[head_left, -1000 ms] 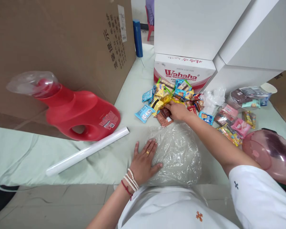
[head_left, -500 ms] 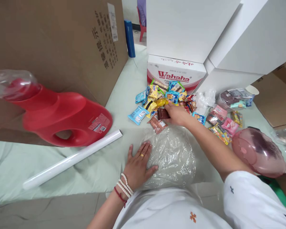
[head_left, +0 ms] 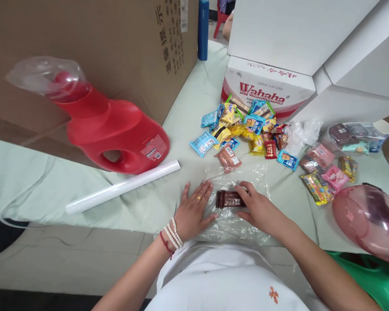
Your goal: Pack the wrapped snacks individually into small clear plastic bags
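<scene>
The left hand (head_left: 192,212) lies flat, fingers extended and thumb spread, on a clear plastic bag (head_left: 236,229). Dark brown packets (head_left: 230,199) lie on the bag between both hands. The right hand (head_left: 262,211) curves over their right end, fingertips touching, thumb near the lower edge; whether it grips cannot be told.

Pack (head_left: 231,199) on bag (head_left: 233,225): dark brown, pale print; bag clear. Packets (head_left: 203,144): blue, yellow, red, one orange-brown. Jug (head_left: 126,125): red, pale label. Tube (head_left: 123,187): plain white. Counter (head_left: 132,211): pale green. Carton (head_left: 262,95): white, red lettering. Big box (head_left: 123,43): brown, black print. Bracelets (head_left: 173,233): white beads, one red cord. Shirt (head_left: 220,276): white, orange motif. Dome (head_left: 353,211): see-through pink.
</scene>
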Demonstrator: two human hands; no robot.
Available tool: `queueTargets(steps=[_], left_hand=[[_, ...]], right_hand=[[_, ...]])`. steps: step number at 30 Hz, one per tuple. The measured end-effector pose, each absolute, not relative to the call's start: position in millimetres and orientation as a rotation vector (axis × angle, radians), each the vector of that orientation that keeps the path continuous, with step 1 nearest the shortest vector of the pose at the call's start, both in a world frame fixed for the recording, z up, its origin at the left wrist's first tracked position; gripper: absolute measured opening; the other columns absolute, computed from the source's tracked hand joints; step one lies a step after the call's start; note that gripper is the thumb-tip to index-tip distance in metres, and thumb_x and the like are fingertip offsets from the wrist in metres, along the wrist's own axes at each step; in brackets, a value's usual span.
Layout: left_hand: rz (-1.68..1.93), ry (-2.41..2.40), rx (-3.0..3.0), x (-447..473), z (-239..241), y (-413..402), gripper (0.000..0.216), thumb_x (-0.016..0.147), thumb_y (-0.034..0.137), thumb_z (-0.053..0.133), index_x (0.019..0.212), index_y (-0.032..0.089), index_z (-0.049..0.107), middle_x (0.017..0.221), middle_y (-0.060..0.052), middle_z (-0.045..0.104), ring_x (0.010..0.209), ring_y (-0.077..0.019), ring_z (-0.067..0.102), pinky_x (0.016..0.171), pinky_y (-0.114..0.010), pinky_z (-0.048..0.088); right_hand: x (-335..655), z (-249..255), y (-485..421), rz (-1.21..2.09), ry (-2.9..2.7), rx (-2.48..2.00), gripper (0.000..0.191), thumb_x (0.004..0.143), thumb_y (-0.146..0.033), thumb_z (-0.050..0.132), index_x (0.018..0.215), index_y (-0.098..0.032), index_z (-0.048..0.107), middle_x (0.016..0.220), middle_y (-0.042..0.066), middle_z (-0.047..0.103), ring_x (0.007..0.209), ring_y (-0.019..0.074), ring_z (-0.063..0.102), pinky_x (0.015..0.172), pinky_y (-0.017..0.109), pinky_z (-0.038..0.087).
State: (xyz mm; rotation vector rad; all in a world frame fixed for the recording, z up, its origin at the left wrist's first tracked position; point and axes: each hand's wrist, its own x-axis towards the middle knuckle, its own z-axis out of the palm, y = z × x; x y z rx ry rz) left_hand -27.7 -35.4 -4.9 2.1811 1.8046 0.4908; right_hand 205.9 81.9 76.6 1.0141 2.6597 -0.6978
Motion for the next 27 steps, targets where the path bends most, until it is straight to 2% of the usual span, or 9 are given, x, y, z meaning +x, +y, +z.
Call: queueTargets(steps=[2, 5, 9, 13, 16, 18, 20, 23, 27], left_hand=[[0.564, 1.777, 2.223, -35, -4, -42, 0.083, 0.097, 0.045, 0.056, 0.165, 0.015, 0.018, 0.168, -0.022, 0.031, 0.154, -0.0324, 0.036, 0.128, -0.060, 0.004], [0.662, 1.691, 2.321, -45, -2, -49, 0.067, 0.096, 0.021, 0.053, 0.160, 0.026, 0.035, 0.166, -0.013, 0.038, 0.158, -0.0298, 0.028, 0.128, -0.060, 0.008], [0.629, 1.450, 2.400, -59, 6, -52, 0.066, 0.079, 0.001, 0.049, 0.138, 0.030, 0.060, 0.151, -0.003, 0.060, 0.158, -0.0276, 0.028, 0.128, -0.062, 0.002], [0.496, 1.251, 2.317, -70, 17, -50, 0.071, 0.065, 0.008, 0.053, 0.134, 0.022, 0.060, 0.154, -0.010, 0.057, 0.154, -0.0324, 0.035, 0.127, -0.065, 0.004], [0.454, 1.240, 2.290, -69, 19, -49, 0.069, 0.071, 0.023, 0.063, 0.139, 0.021, 0.056, 0.155, -0.015, 0.053, 0.152, -0.0371, 0.036, 0.125, -0.068, 0.006], [0.513, 1.344, 2.282, -63, 16, -46, 0.053, 0.078, 0.036, 0.069, 0.129, 0.023, 0.063, 0.141, -0.013, 0.065, 0.146, -0.0370, 0.044, 0.124, -0.068, 0.009], [0.626, 1.522, 2.216, -54, 11, -41, 0.022, 0.090, 0.040, 0.063, 0.103, 0.025, 0.071, 0.112, -0.009, 0.076, 0.130, -0.0318, 0.058, 0.121, -0.062, 0.021], [0.706, 1.931, 1.951, -40, 5, -26, 0.035, 0.101, 0.034, 0.048, 0.071, 0.022, 0.064, 0.081, -0.007, 0.071, 0.103, -0.0277, 0.064, 0.102, -0.051, 0.043], [0.643, 2.362, 1.601, -29, 3, -4, 0.021, 0.089, 0.041, 0.066, 0.085, 0.020, 0.068, 0.094, -0.012, 0.070, 0.103, -0.0355, 0.059, 0.089, -0.050, 0.047]], right_hand=[[238, 74, 66, -0.822, 2.840, 0.949, 0.055, 0.094, -0.034, 0.070, 0.142, -0.020, 0.049, 0.143, 0.017, 0.051, 0.115, 0.0289, 0.065, 0.094, 0.042, 0.057], [280, 57, 37, -0.769, 3.006, 0.767, 0.050, 0.093, -0.041, 0.072, 0.136, -0.020, 0.056, 0.134, 0.016, 0.060, 0.122, 0.0336, 0.058, 0.101, 0.051, 0.053], [301, 39, 21, -0.754, 3.103, 0.793, 0.020, 0.098, -0.019, 0.061, 0.117, -0.023, 0.066, 0.129, 0.013, 0.065, 0.122, 0.0316, 0.056, 0.100, 0.051, 0.051], [288, 60, 46, -1.194, 3.027, 0.834, 0.014, 0.102, -0.018, 0.052, 0.105, -0.022, 0.065, 0.122, 0.011, 0.065, 0.111, 0.0216, 0.062, 0.093, 0.037, 0.053], [269, 79, 78, -1.400, 2.878, 0.966, 0.015, 0.104, -0.026, 0.049, 0.101, -0.022, 0.063, 0.103, 0.007, 0.068, 0.092, 0.0170, 0.064, 0.080, 0.029, 0.051], [257, 81, 100, -1.441, 2.774, 1.084, 0.019, 0.104, -0.031, 0.048, 0.096, -0.021, 0.063, 0.082, 0.001, 0.064, 0.073, 0.0148, 0.058, 0.068, 0.026, 0.046], [247, 73, 121, -1.460, 2.668, 1.187, 0.023, 0.102, -0.035, 0.048, 0.093, -0.020, 0.063, 0.070, -0.003, 0.059, 0.063, 0.0135, 0.051, 0.060, 0.024, 0.039], [238, 59, 148, -1.334, 2.543, 1.272, 0.020, 0.098, -0.031, 0.050, 0.092, -0.018, 0.065, 0.069, -0.002, 0.060, 0.062, 0.0138, 0.050, 0.060, 0.024, 0.036], [220, 57, 167, -0.660, 2.602, 1.349, 0.015, 0.095, -0.025, 0.057, 0.097, -0.017, 0.070, 0.088, 0.007, 0.068, 0.078, 0.0192, 0.057, 0.067, 0.028, 0.037]])
